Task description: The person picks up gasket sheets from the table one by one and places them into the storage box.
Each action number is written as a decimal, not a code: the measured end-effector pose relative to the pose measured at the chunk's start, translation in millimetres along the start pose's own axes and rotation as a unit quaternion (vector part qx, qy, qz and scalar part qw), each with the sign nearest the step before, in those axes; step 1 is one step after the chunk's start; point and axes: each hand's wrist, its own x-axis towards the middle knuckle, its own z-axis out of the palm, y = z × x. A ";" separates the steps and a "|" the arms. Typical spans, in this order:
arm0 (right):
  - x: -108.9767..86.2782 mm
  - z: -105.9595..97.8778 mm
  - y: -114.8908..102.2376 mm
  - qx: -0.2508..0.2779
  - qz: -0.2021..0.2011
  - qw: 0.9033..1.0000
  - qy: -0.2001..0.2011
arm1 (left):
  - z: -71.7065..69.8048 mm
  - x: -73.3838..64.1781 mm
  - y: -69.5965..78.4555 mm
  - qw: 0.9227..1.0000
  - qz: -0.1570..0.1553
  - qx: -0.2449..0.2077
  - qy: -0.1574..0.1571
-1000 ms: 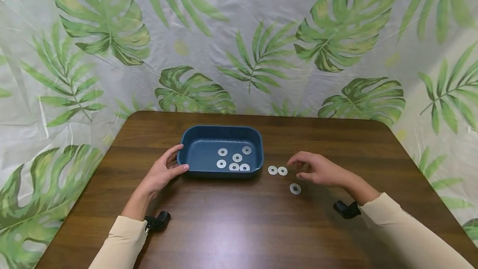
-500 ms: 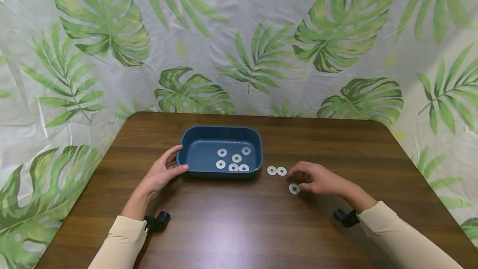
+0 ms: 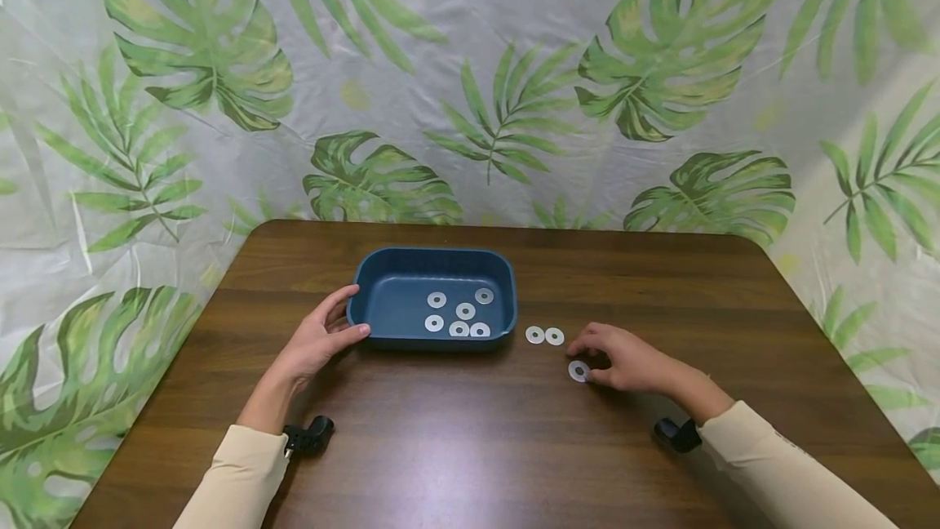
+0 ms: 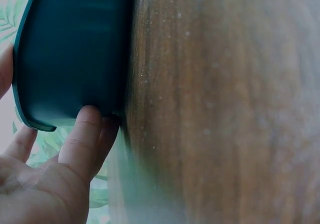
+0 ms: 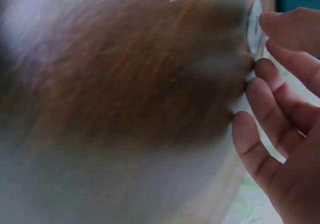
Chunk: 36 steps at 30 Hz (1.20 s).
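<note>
Loose washer, right of frame centre, might skid: it's thin, flat on the surface, and right hand has only its thumb clearly against it. That hand is half-spread, fingers loosely curved, no firm hold; can't tell whether the index fingertip touches too. Left hand grips the left end of the blue tray; a tug there could shift its contents. Count: one tray mid-frame, six washers inside, three on surface, two hands.
</note>
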 end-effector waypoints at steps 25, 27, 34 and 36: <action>1.6 3.9 -0.6 -0.052 -0.008 0.998 0.017 | 1.0 -1.7 3.9 1.000 0.005 -0.016 0.001; 2.0 4.6 -0.5 -0.050 -0.006 0.999 0.019 | 0.6 -1.6 3.6 1.000 0.005 -0.015 0.001; 2.3 7.1 1.9 -0.024 -0.025 0.999 0.032 | 0.1 -1.1 2.5 1.000 0.006 -0.009 0.001; 2.5 7.1 1.9 -0.008 -0.021 0.999 0.028 | -0.2 -1.1 2.4 1.000 0.006 -0.007 0.001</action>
